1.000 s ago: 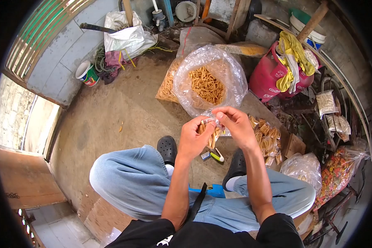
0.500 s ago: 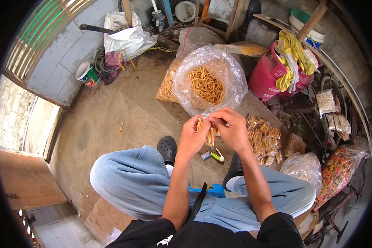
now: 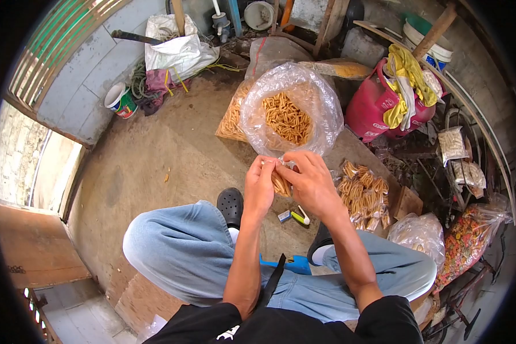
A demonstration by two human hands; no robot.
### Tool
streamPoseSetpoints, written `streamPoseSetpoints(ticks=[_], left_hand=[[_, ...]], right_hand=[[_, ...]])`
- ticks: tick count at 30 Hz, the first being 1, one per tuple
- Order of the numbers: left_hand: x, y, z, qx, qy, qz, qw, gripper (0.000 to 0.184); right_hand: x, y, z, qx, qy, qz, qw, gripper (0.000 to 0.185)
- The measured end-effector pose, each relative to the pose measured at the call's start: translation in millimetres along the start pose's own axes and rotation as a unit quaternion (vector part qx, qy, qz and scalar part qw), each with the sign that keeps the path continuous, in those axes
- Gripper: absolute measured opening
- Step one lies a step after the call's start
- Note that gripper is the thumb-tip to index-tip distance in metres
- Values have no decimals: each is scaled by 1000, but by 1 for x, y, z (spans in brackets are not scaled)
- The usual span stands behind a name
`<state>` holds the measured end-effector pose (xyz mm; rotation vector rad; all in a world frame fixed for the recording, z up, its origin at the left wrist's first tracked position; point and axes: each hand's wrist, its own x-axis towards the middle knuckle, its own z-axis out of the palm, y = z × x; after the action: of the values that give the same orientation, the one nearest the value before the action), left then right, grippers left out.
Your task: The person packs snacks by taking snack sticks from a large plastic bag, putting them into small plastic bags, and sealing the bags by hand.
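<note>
Left grip (image 3: 258,190) holds snack packet (image 3: 280,186) above cluttered room's floor (image 3: 155,155).

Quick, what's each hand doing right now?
Left hand: closed, holding a small clear bag of brown sticks.
Right hand: closed, fingers pinching the same bag's top.

Head view: your left hand (image 3: 259,186) and right hand (image 3: 312,186) meet at a small clear bag (image 3: 281,185) of brown sticks, both gripping it near its top. Just beyond stands a large clear bag (image 3: 253,109), mouth open, more sticks (image 3: 288,117) visible inside. To your right, filled packets (image 3: 364,196) lie close together. On the floor (image 3: 155,155) between your shoes (image 3: 230,207): a small blue box (image 3: 284,216), just beside a green-and-white tool (image 3: 299,218). Farther right, yellow cloth (image 3: 404,69) hangs over a pink gas cylinder (image 3: 366,112).
</note>
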<state>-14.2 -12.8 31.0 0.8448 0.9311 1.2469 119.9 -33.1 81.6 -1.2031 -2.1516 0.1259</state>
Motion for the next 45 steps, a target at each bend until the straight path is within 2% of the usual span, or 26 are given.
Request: streamPoseSetpoints(ticks=[3,5,6,7,8,9,10,11,12,14,17,19,26,27,29,32,35,39,41,42,44,45], left_hand=[[-4,9,3,-25,-14,-12,1000,22],[-6,11,4,-38,-30,-30,998,21],[-6,9,5,29,-23,-3,999,21],[-7,8,6,96,-15,24,995,20],[-7,8,7,96,-15,24,995,20],[-8,10,10,153,-21,77,985,20],[-9,11,12,209,-28,128,969,19],[-10,12,14,209,-29,128,969,19],[-11,13,15,213,-36,132,967,19],[-12,13,17,219,-44,135,965,18],[-12,13,17,219,-42,130,966,18],[-13,15,17,238,-51,107,964,18],[-14,17,18,252,-58,116,959,19],[-14,15,17,222,-62,95,968,20],[-13,14,16,192,-65,74,976,21],[-13,15,13,180,-73,49,980,21],[-12,15,13,195,-81,42,977,21],[-10,5,10,151,-76,46,984,27],[-10,5,9,129,-67,56,988,29],[-12,10,11,117,-69,53,989,31],[-13,16,14,105,-71,49,991,33],[-14,18,16,73,-62,36,995,33]], right_hand=[[-4,9,1,38,15,18,999,35],[-10,24,-1,262,-2,64,963,29],[-11,28,-4,262,-2,64,963,29],[-12,31,-7,373,7,128,919,25],[-12,32,-8,478,16,190,858,21],[-12,31,-8,478,15,190,858,21],[-11,29,-8,488,17,256,834,20],[-11,28,-8,496,21,320,807,19],[-11,27,-11,495,22,321,807,19],[-9,24,-16,373,-42,280,883,25],[-6,15,-21,336,-18,258,906,28],[-6,18,-19,332,-22,251,909,27],[-7,19,-17,349,-10,251,903,26],[-7,19,-18,349,-10,251,903,26],[-6,18,-19,289,-17,182,940,27],[-6,19,-20,339,-22,199,919,27],[-6,20,-22,325,-29,223,918,27],[-9,23,-10,296,13,194,935,21],[-9,21,-3,332,40,271,902,15],[-9,20,-1,332,40,271,902,15],[-9,18,0,457,58,348,817,15],[-9,19,1,457,58,348,817,15]])
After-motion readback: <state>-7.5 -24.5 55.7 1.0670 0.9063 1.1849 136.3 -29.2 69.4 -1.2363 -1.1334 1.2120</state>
